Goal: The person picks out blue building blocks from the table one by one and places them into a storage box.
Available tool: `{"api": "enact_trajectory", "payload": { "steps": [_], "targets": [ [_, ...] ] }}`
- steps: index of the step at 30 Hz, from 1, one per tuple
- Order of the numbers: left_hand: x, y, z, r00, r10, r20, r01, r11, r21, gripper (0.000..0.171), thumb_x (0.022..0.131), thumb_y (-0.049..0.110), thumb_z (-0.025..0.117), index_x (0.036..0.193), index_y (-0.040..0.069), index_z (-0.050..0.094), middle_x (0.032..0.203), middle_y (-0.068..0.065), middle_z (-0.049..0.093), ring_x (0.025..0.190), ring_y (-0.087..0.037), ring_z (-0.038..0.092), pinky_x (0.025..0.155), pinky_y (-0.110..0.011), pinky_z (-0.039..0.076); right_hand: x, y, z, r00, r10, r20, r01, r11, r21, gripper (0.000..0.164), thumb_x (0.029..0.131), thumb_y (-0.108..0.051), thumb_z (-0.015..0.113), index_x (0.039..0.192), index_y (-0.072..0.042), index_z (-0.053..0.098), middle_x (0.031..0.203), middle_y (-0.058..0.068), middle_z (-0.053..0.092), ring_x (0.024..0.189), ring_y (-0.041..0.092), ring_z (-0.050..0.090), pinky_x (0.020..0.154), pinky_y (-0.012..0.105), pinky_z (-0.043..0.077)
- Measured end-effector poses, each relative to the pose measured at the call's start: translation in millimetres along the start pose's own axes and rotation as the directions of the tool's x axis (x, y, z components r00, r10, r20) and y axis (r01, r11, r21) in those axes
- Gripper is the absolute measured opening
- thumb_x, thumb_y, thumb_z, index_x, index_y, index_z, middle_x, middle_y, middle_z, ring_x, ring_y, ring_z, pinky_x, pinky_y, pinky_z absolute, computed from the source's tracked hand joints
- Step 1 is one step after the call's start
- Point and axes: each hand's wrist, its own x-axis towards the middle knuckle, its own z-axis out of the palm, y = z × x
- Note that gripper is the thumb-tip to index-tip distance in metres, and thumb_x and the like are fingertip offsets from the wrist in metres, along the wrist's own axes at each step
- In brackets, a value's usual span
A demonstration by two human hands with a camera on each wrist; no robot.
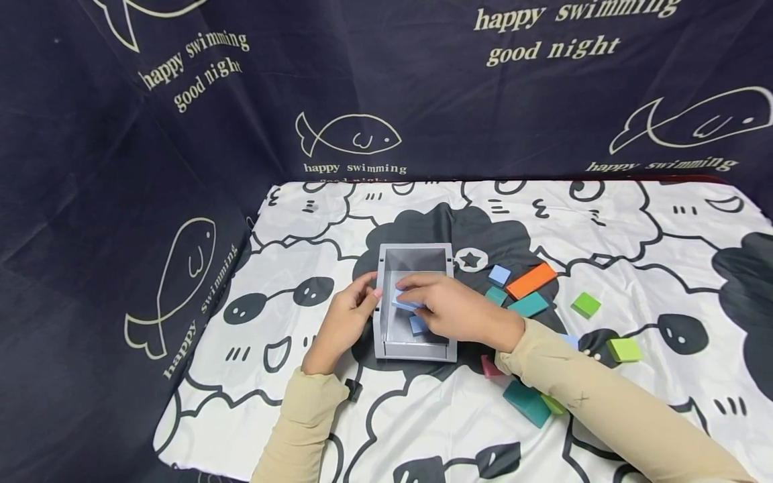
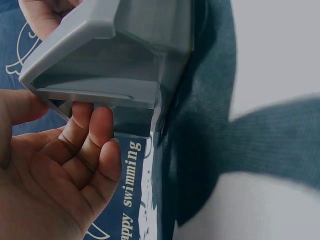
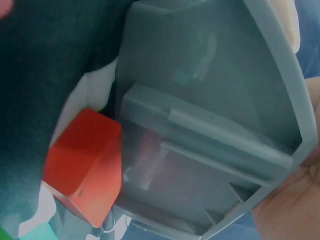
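Observation:
A grey open-topped box (image 1: 421, 351) stands on the sheep-print cloth. My left hand (image 1: 344, 322) grips its left wall, thumb at the rim; in the left wrist view, the left hand's curled fingers (image 2: 102, 125) reach under the rim. Inside the box, my right hand (image 1: 455, 308) pinches a light blue block (image 1: 401, 302) between thumb and fingers. Close by, a second blue block (image 1: 418, 326) lies on the box floor, partly covered by that hand. In the right wrist view, the outer box wall (image 3: 215, 130) hides most of the right hand (image 3: 295, 200).
Right of the box lie loose blocks: an orange block (image 1: 531, 280), teal block (image 1: 528, 304), small blue block (image 1: 498, 275), green block (image 1: 586, 305) and lime block (image 1: 625, 349). Nearer, a dark teal block (image 1: 527, 402) and red block (image 1: 490, 366) lie beside the right sleeve. Dark curtains (image 1: 483, 121) stand behind.

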Motion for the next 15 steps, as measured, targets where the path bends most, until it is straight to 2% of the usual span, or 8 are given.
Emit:
{"api": "enact_trajectory", "payload": {
  "steps": [5,15],
  "targets": [
    [-0.4,-0.2,0.1,1.000,0.001,0.000,-0.001,1.000,-0.003,0.034,0.097,0.019,0.054,0.129,0.005,0.055,0.076,-0.004,0.056,0.063,-0.012,0.050,0.054,-0.027,0.041,2.9,-1.0,1.7,0.998,-0.011,0.063,0.014,0.999,-0.046,0.032,0.077,0.008,0.062,0.105,-0.003,0.072,0.115,0.008,0.063,0.108,0.016,0.054,0.090,0.037,0.050],
    [-0.1,-0.9,0.1,1.000,0.005,0.003,-0.005,1.000,-0.013,0.034,0.098,0.018,0.053,0.129,0.005,0.055,0.075,-0.004,0.056,0.063,-0.013,0.050,0.054,-0.027,0.042,7.1,-1.2,0.7,0.982,-0.017,0.188,0.036,0.994,-0.103,0.035,0.077,0.011,0.055,0.102,-0.007,0.072,0.116,0.008,0.063,0.104,0.016,0.056,0.086,0.035,0.052]
  ]
}}
